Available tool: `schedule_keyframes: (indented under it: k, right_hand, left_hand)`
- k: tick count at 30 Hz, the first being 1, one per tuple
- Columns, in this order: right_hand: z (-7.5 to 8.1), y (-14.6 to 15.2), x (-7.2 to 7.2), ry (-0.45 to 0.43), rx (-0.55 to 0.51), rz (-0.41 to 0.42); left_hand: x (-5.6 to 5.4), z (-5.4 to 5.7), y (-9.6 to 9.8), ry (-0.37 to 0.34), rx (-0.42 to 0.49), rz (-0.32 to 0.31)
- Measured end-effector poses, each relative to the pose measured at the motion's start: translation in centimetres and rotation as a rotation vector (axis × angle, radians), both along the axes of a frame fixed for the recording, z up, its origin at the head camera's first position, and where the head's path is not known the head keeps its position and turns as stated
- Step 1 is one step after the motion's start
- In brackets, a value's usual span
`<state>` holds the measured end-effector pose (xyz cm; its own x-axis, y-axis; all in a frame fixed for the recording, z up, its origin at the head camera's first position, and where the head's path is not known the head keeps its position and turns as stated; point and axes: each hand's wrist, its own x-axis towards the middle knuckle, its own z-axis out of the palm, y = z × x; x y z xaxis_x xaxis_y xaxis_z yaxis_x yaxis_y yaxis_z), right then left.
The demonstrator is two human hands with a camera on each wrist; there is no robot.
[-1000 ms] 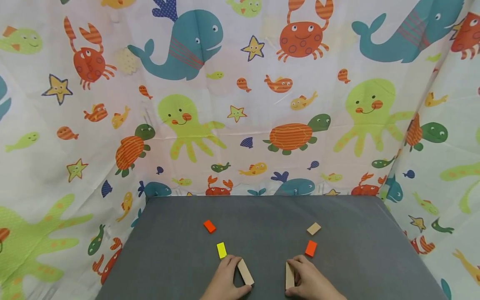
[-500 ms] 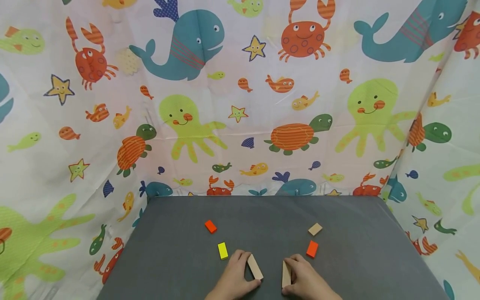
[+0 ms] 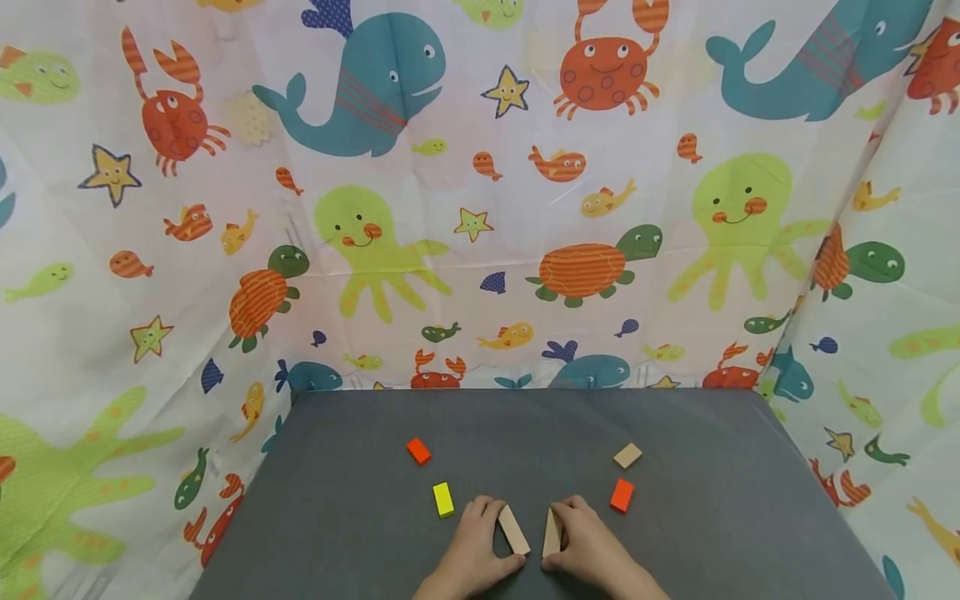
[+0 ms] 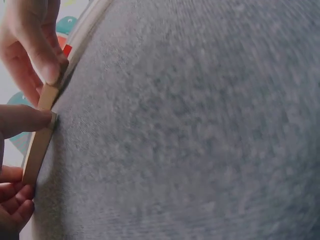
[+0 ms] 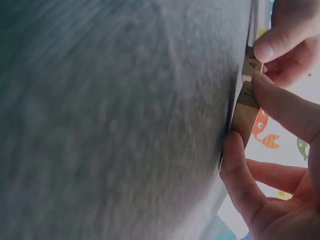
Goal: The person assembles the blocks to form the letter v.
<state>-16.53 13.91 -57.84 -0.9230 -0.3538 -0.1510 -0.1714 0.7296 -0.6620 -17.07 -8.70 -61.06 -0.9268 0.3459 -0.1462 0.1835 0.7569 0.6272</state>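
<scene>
Two plain wooden blocks stand on the grey table near its front, a narrow gap between them. My left hand (image 3: 474, 548) pinches the left wooden block (image 3: 513, 530) by its two ends, thumb at the near end. At the right wooden block (image 3: 552, 533), my right hand (image 3: 592, 546) does the same, thumb near and fingertips at the far end. The two blocks lean toward each other at their far ends. In the right wrist view, dark printed marks show on the end of the right-hand block (image 5: 245, 115) and on the left-hand block (image 5: 252, 63).
Beyond my left hand lie a yellow block (image 3: 443, 500) and an orange block (image 3: 418, 451). Past my right hand are another orange block (image 3: 622, 495) and a small plain wooden block (image 3: 627, 455). A sea-animal curtain (image 3: 465, 275) hangs behind the grey table (image 3: 525, 433).
Both hands have moved inward with their wooden blocks, so the gap between the blocks has narrowed. The right-hand block has also turned slightly. The other blocks have stayed in place.
</scene>
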Motion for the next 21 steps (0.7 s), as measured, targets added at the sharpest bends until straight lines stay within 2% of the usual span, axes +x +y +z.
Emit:
schedule_keyframes:
  k: [12,21]
  right_hand:
    - [0.0,-2.2,-0.5,0.05,0.039,-0.068]
    - [-0.3,-2.6,-0.4,0.008,0.044,-0.097]
  left_hand:
    - [-0.3,0.3,0.1,0.015,0.002,-0.007]
    - [-0.1,0.0,0.1,-0.005,-0.003,-0.009]
